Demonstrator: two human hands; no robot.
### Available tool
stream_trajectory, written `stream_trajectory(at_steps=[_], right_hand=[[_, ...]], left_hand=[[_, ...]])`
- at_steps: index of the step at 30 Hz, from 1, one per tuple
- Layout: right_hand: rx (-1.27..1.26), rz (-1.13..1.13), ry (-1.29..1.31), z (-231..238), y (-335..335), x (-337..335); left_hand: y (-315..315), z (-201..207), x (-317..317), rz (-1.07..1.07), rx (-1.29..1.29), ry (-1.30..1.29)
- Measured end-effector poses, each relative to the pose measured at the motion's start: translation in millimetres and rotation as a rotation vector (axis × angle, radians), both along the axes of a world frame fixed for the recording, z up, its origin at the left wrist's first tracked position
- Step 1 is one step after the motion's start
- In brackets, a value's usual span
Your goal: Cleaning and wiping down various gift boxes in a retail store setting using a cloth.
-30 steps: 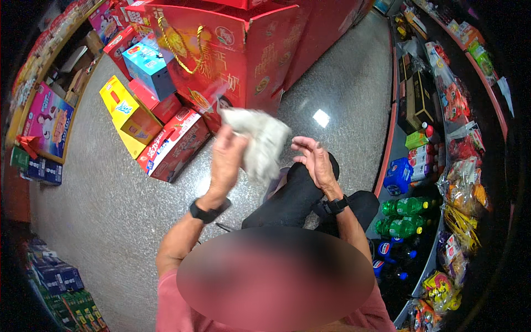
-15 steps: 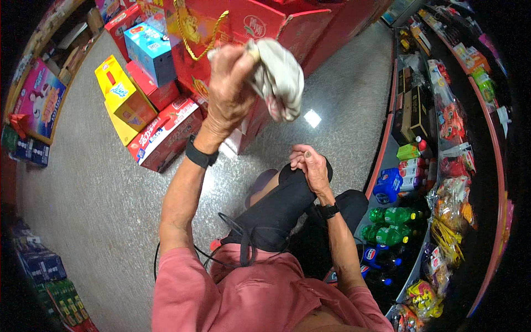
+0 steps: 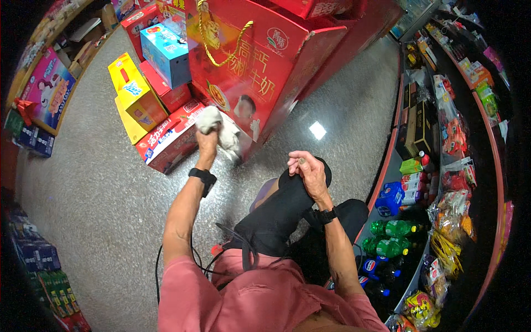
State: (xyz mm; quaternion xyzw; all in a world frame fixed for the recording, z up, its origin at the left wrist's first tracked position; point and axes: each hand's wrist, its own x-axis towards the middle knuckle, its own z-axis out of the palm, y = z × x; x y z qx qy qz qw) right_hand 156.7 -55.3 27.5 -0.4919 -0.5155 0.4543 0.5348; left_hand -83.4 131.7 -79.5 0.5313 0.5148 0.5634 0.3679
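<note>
My left hand (image 3: 207, 146) is closed on a whitish cloth (image 3: 227, 138), bunched up and partly hanging beside it. The cloth lies over the end of a red and white carton (image 3: 176, 135) and close to the lower corner of a tall red gift box (image 3: 260, 72) with a gold cord handle (image 3: 239, 47). Whether it presses on either is hard to tell. My right hand (image 3: 311, 176) rests on my bent knee, its fingers loosely curled and apart, with nothing in it.
Yellow boxes (image 3: 133, 88), a blue box (image 3: 165, 52) and red boxes are stacked left of the gift box. Along the right runs a low shelf with green bottles (image 3: 394, 227), blue-labelled bottles and bagged snacks (image 3: 451, 216). More cartons (image 3: 38, 257) stand at the left edge. Grey speckled floor (image 3: 99, 210) lies between.
My left hand has come down and toward me with the cloth, from in front of the gift box's upper part to the red and white carton. My right hand has stayed on the knee.
</note>
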Motion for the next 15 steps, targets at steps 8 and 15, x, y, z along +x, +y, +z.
stream_trajectory(at_steps=[8, 15], right_hand=[[-0.027, -0.012, 0.013, -0.1, -2.9, 0.2], [-0.064, -0.022, -0.022, 1.2, 1.4, -3.9]], left_hand=[[158.6, 141.4, -77.6, -0.006, 0.520, -0.078], [136.4, 161.7, -41.1, -0.083, 0.593, -0.065]])
